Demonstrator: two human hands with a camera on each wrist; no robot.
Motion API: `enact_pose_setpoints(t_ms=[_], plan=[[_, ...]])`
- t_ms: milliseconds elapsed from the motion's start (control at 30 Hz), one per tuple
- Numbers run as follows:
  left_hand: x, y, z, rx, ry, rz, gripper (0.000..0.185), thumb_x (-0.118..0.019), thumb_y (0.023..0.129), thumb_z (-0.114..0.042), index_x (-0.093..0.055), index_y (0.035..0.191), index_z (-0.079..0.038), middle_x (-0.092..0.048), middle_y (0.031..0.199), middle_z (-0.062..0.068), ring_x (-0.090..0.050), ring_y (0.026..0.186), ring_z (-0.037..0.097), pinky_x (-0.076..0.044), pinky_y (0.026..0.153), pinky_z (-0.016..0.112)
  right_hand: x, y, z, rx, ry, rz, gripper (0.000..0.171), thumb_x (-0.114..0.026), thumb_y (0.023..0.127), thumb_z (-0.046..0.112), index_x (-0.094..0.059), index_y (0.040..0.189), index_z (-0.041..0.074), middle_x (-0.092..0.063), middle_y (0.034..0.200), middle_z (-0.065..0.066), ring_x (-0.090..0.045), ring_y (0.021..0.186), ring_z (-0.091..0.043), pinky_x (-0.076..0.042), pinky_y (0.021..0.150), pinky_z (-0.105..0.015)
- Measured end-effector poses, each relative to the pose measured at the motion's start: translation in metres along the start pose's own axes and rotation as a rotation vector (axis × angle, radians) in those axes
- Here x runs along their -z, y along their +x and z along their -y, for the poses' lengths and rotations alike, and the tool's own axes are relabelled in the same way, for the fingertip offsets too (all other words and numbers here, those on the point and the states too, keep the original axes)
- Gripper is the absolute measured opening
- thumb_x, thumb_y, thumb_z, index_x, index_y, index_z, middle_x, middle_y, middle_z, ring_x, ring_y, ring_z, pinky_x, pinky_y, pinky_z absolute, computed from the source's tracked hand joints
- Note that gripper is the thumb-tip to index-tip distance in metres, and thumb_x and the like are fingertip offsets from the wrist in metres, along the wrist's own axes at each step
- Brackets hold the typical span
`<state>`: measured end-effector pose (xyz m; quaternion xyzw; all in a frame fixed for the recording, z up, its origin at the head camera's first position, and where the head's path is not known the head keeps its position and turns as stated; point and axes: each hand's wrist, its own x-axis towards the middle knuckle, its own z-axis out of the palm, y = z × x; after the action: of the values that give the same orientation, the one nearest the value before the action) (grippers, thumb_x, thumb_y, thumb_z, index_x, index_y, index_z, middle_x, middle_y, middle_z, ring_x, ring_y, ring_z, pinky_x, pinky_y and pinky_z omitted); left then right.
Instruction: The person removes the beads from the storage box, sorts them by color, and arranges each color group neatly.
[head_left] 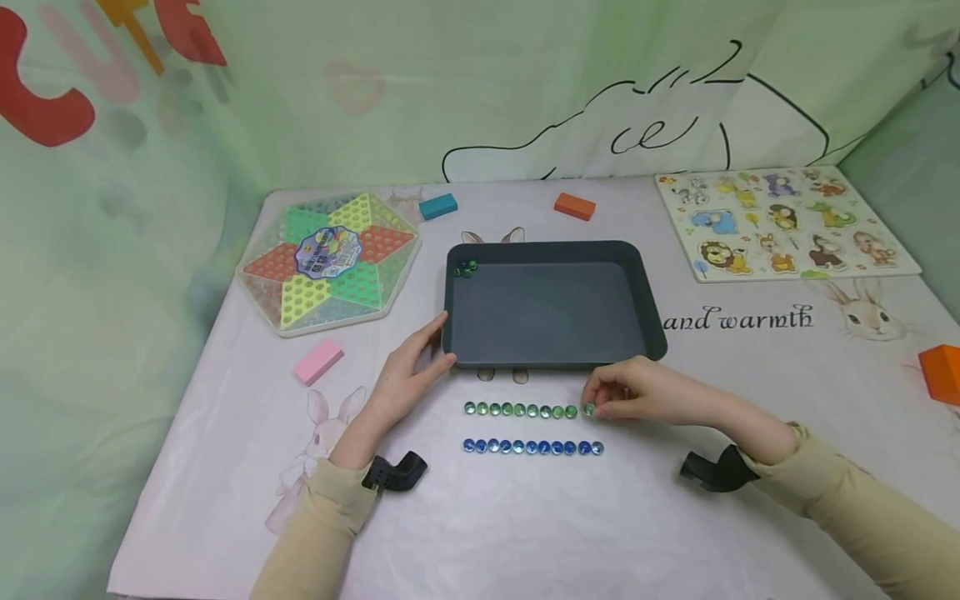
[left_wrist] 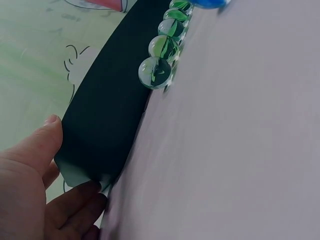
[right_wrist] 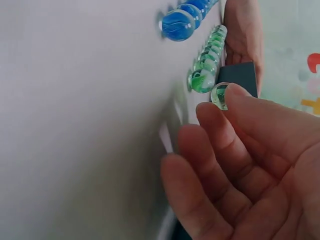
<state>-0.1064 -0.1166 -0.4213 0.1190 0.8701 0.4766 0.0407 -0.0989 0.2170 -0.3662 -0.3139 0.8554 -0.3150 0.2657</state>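
My right hand (head_left: 656,392) pinches a clear green marble (right_wrist: 218,96) between thumb and forefinger, at the right end of a row of green marbles (head_left: 520,410). Its other fingers are loosely bent in the right wrist view. Nearer to me runs a parallel row of blue marbles (head_left: 531,447). My left hand (head_left: 401,379) rests against the left front corner of a dark grey tray (head_left: 555,364), thumb at the corner and fingers along the left side. Several dark green marbles (head_left: 465,268) lie in the tray's far left corner.
A Chinese checkers board (head_left: 330,262) lies to the left, with a pink block (head_left: 318,361) before it. Behind the tray are a blue block (head_left: 438,207) and an orange block (head_left: 574,207). An animal puzzle board (head_left: 787,221) sits at the back right, another orange block (head_left: 940,373) far right.
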Motion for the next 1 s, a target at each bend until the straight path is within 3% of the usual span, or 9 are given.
enact_pose_setpoints(t_ms=[1000], plan=[[-0.0003, 0.0000, -0.0006, 0.002, 0.008, -0.001, 0.059, -0.058, 0.091, -0.035, -0.033, 0.144, -0.028, -0.040, 0.145, 0.006, -0.036, 0.134, 0.022, -0.027, 0.111, 0.042, -0.0083, 0.0080, -0.0056, -0.032, -0.036, 0.009, 0.008, -0.067, 0.085, 0.018, -0.065, 0.092, 0.015, -0.052, 0.068, 0.011, -0.044, 0.057, 0.000, -0.039, 0.052, -0.017]])
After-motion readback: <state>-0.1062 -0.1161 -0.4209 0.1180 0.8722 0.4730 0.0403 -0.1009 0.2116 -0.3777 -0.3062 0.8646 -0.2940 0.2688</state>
